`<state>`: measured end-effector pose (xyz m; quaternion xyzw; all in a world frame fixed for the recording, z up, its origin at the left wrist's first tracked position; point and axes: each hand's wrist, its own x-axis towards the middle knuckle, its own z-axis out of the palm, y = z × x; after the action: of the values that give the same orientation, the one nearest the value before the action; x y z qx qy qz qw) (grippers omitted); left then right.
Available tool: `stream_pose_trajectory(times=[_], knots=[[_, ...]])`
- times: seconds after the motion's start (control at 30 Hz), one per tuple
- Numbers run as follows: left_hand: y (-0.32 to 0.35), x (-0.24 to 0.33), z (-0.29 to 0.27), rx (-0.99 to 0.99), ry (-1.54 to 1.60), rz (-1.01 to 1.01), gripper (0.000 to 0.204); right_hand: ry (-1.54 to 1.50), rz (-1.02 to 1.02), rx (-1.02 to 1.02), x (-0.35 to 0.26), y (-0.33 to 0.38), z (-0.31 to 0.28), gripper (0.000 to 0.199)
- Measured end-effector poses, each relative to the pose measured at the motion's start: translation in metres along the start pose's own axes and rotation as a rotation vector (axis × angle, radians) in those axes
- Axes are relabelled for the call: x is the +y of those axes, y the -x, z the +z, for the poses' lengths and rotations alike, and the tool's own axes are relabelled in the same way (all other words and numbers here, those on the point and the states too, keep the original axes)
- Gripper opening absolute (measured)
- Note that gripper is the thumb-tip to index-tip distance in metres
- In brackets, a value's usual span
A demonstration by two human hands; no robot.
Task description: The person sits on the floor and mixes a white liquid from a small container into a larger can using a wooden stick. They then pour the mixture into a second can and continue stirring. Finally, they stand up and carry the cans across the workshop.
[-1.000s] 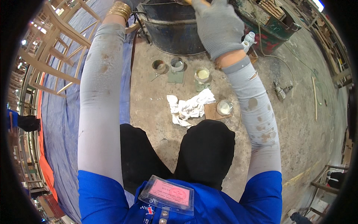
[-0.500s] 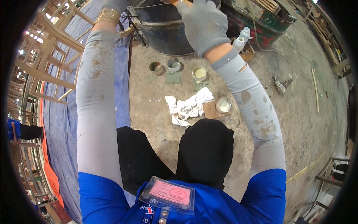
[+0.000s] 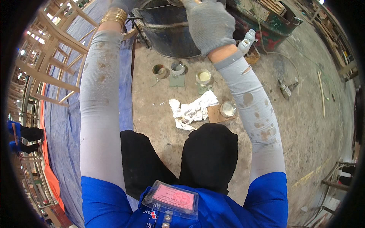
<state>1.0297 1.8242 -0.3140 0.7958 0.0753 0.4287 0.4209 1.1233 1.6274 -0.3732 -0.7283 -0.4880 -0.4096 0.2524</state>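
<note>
My left hand (image 3: pixel 123 4), in a grey glove with gold bangles at the wrist, is at the top edge beside the black metal drum (image 3: pixel 163 34); its fingers are out of sight. Over the drum's right side is my right hand (image 3: pixel 211 24), also grey-gloved. Its fingers are bent round something at the top edge, of which too little shows to name it. A curved piece of light wood (image 3: pixel 130 35) sticks out below my left hand, next to a dark bent handle (image 3: pixel 140 32) on the drum.
Cups (image 3: pixel 204 76) of pale and dark liquid stand on the concrete floor. A white rag (image 3: pixel 194 110) lies nearer, beside another cup (image 3: pixel 227 109) on a board. White bottles (image 3: pixel 244 46), a spray gun (image 3: pixel 287 89) and a hose are rightward; wooden chair frames (image 3: pixel 57 64) and blue sheeting (image 3: pixel 64 125) leftward.
My right forearm has shifted slightly left, and my left forearm slightly right. An orange-brown bit seen by my right fingers is no longer visible. At far left, more of another person shows.
</note>
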Motion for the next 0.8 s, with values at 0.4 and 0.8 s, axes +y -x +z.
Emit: stream_pose_trajectory(times=[0.4,0.8], knots=[[-0.005,-0.005,0.000,0.051,-0.014,-0.026,0.031,-0.033,0.016,-0.180,-0.001,0.006,0.005,0.025],[-0.006,-0.008,0.006,0.040,0.016,-0.002,0.029,-0.123,0.073,-0.027,0.008,-0.005,0.001,0.022]])
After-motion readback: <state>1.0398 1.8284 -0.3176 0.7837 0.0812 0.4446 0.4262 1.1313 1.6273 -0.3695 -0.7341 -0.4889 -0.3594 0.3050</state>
